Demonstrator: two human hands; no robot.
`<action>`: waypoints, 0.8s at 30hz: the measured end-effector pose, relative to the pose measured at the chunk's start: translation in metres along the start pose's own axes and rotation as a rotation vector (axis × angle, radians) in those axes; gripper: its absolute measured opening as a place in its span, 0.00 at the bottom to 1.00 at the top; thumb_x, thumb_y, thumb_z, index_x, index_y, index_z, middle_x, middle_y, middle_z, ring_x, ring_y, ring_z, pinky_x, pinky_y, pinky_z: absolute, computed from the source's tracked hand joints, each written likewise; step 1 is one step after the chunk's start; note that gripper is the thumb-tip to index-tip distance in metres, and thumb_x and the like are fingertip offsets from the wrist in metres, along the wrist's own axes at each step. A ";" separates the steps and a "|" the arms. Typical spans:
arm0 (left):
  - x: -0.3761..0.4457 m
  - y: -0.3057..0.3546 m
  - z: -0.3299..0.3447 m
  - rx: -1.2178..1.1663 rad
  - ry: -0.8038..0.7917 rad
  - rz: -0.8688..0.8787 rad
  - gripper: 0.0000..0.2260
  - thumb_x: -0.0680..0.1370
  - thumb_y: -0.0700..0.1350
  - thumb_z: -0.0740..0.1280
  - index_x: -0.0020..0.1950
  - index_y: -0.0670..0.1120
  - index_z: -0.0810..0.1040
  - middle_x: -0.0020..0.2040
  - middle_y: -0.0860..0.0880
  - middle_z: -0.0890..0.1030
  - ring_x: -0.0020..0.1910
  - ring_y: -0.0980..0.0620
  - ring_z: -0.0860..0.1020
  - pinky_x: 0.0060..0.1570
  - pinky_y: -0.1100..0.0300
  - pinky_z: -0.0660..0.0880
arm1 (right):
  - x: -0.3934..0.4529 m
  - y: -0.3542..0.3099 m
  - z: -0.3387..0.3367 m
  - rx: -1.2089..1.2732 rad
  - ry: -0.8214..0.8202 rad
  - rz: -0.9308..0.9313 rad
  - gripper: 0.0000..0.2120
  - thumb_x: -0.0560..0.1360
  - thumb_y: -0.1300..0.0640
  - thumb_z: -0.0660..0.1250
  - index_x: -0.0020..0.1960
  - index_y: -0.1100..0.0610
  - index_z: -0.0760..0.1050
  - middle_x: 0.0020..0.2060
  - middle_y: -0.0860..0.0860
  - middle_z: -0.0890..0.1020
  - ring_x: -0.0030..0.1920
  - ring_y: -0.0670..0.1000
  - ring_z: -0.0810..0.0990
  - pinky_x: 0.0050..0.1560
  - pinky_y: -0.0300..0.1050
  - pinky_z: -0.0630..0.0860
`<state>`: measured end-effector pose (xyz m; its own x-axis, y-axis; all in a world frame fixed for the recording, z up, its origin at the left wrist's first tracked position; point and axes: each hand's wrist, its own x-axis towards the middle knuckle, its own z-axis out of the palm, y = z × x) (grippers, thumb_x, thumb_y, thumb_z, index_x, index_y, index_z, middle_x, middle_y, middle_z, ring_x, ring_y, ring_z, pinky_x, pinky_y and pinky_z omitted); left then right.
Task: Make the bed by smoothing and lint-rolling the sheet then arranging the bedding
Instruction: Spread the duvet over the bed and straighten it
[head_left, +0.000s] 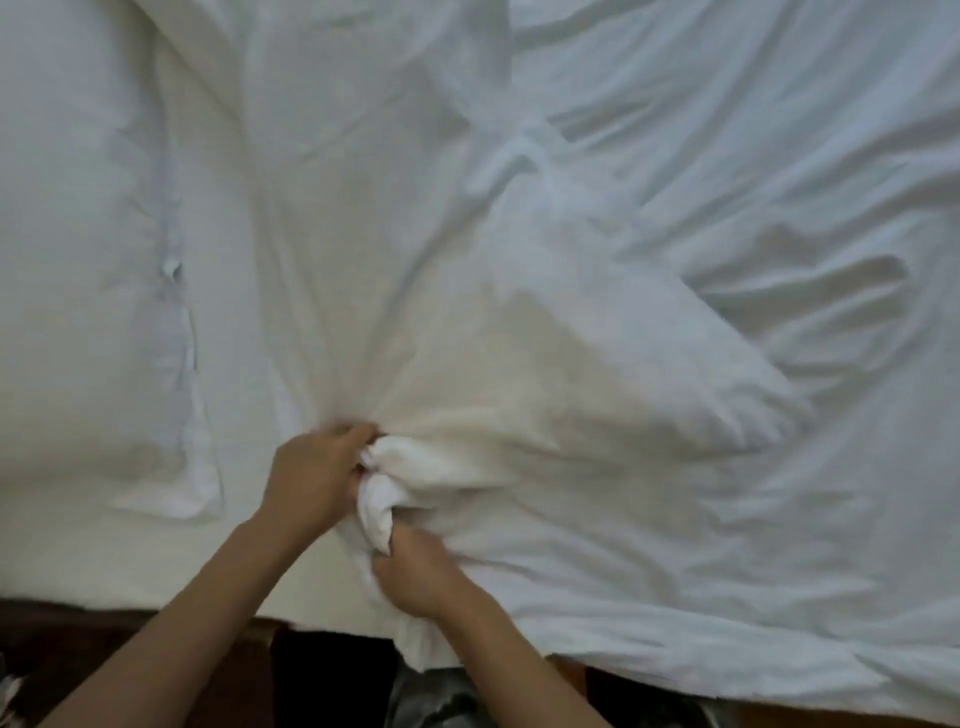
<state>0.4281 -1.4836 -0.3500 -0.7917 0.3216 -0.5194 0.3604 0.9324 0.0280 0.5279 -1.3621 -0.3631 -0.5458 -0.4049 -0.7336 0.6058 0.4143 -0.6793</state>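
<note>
I see both hands bunching white bedding at the bed's near edge: left hand (311, 475) fingers clamped on a wad of duvet (675, 234), right hand (415, 566) gripping the same twist just below; a pillow (67, 260) lies far left.

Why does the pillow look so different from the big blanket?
The pillow on the left lies flat and mostly smooth; the blanket on the right is rumpled with deep folds. Nobody touches the pillow, but the left hand and right hand both grip a bunched part of the blanket. The pillow stays on the bed; the blanket hangs over the near edge. Both are white.
</note>
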 end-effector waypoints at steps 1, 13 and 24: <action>-0.021 -0.019 0.010 -0.005 -0.034 -0.043 0.15 0.63 0.47 0.67 0.50 0.53 0.78 0.42 0.49 0.83 0.28 0.43 0.80 0.26 0.59 0.72 | 0.000 -0.002 0.023 -0.075 -0.052 -0.025 0.22 0.78 0.62 0.60 0.71 0.62 0.65 0.65 0.63 0.73 0.63 0.63 0.73 0.61 0.51 0.69; -0.049 -0.047 0.027 -0.280 0.056 -0.170 0.20 0.66 0.36 0.66 0.58 0.43 0.75 0.52 0.45 0.74 0.48 0.44 0.74 0.41 0.56 0.67 | -0.028 0.017 -0.088 -0.458 1.256 -0.310 0.27 0.75 0.48 0.67 0.68 0.62 0.70 0.61 0.61 0.76 0.61 0.59 0.73 0.64 0.49 0.67; 0.038 0.005 -0.067 -0.505 0.431 -0.133 0.37 0.74 0.64 0.59 0.77 0.46 0.58 0.76 0.39 0.60 0.74 0.40 0.60 0.69 0.45 0.64 | 0.032 -0.050 -0.088 -0.308 0.643 0.086 0.37 0.72 0.45 0.69 0.75 0.56 0.59 0.56 0.62 0.80 0.56 0.65 0.78 0.50 0.50 0.71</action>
<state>0.3665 -1.4560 -0.3129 -0.9771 0.1380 -0.1620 0.0543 0.8978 0.4371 0.4292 -1.3240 -0.3546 -0.7940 0.1604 -0.5863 0.5226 0.6729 -0.5235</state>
